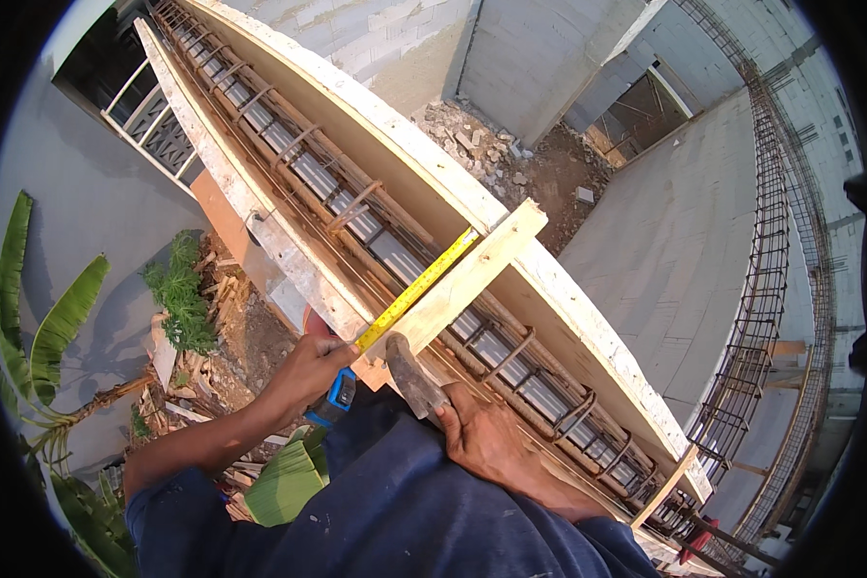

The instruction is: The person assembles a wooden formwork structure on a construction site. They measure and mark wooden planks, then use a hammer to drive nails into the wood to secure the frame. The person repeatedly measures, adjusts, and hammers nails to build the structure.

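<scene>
Between my left thumb and fingers is the near end of a yellow tape measure point(416, 292). My left hand point(315, 371) is closed on it at the near board edge, and the blade stretches across to the far board. By that wrist is a blue-and-black case point(335, 397); its join to the blade is hidden. A short wooden crosspiece point(462, 275) bridges both boards alongside the tape. My right hand point(482, 433) is closed around what looks like a hammer point(412, 379), its worn head against the crosspiece's near end. Its handle is mostly hidden.
Two long formwork boards point(568, 313) flank a rusty rebar cage point(356, 207). Below on the left are rubble, wood scraps and banana leaves point(72, 313). Block walls point(665, 231) drop to a debris-strewn floor beyond. Another rebar cage point(756, 318) runs along the right.
</scene>
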Motion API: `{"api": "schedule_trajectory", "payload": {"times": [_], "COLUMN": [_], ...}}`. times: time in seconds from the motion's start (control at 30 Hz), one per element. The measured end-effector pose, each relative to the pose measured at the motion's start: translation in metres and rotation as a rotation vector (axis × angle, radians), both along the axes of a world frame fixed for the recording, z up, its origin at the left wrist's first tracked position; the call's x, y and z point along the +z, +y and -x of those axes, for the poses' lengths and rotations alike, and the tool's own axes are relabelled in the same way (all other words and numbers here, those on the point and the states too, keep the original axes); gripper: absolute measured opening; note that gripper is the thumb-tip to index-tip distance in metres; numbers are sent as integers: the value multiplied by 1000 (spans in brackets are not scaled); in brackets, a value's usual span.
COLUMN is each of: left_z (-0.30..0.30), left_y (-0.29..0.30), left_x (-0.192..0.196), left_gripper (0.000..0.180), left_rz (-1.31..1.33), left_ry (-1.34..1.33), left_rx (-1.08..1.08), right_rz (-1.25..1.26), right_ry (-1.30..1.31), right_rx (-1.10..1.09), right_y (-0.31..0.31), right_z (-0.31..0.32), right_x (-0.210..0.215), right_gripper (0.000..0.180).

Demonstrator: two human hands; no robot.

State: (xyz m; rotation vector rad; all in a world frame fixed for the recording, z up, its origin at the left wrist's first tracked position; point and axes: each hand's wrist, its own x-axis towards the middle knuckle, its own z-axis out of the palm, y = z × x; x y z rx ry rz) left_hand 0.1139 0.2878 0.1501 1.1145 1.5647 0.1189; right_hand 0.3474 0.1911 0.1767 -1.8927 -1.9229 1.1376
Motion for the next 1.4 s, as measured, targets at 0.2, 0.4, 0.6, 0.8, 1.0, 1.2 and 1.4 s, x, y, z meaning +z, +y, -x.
{"api": "schedule_trajectory", "payload": {"times": [0.2, 0.4, 0.6, 0.8, 1.0, 1.2, 1.4], "left_z": [14, 23, 15, 0, 6, 2, 7], "left_y": [-5, -21, -48, -78, -89, -86, -70], "left_x": [-26, -42, -47, -62, -72, -69, -56], "left_gripper": [28, 28, 27, 22, 18, 21, 46], "left_rz": [15, 10, 12, 9, -74, -52, -45], "left_ry": [-172, -332, -534, -618, -722, -709, -591], "left_rx": [10, 227, 472, 572, 763, 703, 306], "right_rz": [58, 22, 69, 88, 56, 80, 55], "right_ry": [-8, 46, 63, 86, 87, 98, 143], "right_rx": [15, 17, 4, -3, -1, -2, 11], "right_y": [2, 2, 2, 4, 5, 3, 3], "right_z": [-1, 0, 0, -1, -1, -4, -3], "right_x": [2, -1, -2, 1, 0, -3, -4], "right_gripper": [28, 29, 26, 24, 24, 25, 27]}}
